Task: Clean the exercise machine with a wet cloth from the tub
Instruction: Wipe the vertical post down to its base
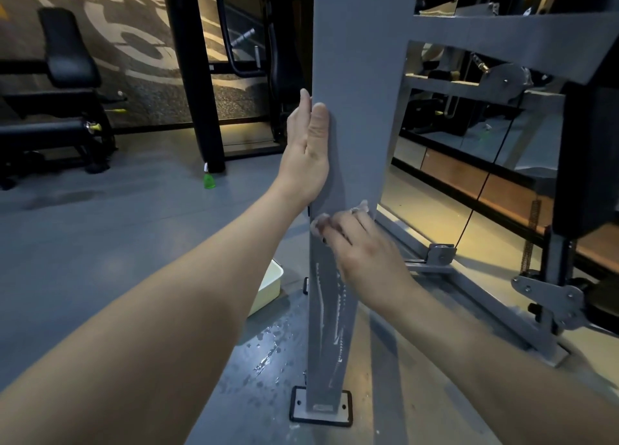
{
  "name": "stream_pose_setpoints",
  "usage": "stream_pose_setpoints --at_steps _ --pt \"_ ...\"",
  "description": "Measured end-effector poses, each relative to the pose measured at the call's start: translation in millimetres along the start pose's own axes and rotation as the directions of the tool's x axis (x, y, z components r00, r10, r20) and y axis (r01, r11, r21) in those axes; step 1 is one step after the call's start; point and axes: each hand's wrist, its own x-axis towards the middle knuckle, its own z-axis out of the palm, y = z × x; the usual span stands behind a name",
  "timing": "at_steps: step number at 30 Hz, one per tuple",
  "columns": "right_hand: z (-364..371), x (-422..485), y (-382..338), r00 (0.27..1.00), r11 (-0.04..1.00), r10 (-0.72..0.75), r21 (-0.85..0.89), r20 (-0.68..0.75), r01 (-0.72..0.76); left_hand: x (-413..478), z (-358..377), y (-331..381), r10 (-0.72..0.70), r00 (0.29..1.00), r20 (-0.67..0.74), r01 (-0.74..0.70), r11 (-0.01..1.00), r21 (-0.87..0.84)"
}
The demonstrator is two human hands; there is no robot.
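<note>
- Water (pixel 268 357) lies in splashes on the floor beside the bolted base plate (pixel 298 406) of the grey post (pixel 355 59); judged a slip risk underfoot.
- Tub (pixel 269 287), cream-coloured, sits on the floor just left of the post, partly hidden behind the left forearm.
- Right hand (pixel 365 253) is curled over a pale cloth (pixel 320 221) and presses it to the near face of the post, low down. Only the cloth's edges show past the fingers. Wet streaks run down the post below it.
- Cloth judged soft, limp and light, probably dripping; best kept bunched under the palm so no tail hangs loose.
- Left hand (pixel 306 149) lies flat, fingers straight, against the post's left edge, above the right hand; it holds nothing.
- Post judged rigid, heavy and fixed, slick where wet; bracing on the dry upper part looks sound.
- Exercise machine (pixel 502 32) extends right and farther back, with a pulley (pixel 505 79); whether those parts are wiped cannot be told.
- Black bench (pixel 67 59) stands far left.
</note>
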Motion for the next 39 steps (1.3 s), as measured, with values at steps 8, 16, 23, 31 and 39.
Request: stream_pose_setpoints --at_steps 8,16,23,31,39 --pt "7 14 -1 0.994 0.999 0.033 -0.022 -0.104 -0.036 2 -1 -2 0.018 1.0 0.006 -0.018 1.0 0.024" --pt "-10 32 2 0.988 0.997 0.076 -0.005 -0.137 -0.077 -1 0 0 0.01 1.0 -0.018 -0.01 1.0 0.011" --pt "1 7 -8 0.999 1.0 -0.03 0.008 0.034 0.029 -3 -3 3 0.041 0.999 -0.006 -0.041 0.999 0.003" --pt "0 -13 -1 0.984 0.997 -0.059 0.055 0.169 0.051 -3 -1 4 0.018 1.0 -0.003 -0.018 1.0 0.026" --pt "-44 14 37 0.998 0.998 0.061 0.013 -0.034 -0.061 -21 12 -8 -0.27 0.96 -0.073 0.253 0.95 -0.186"
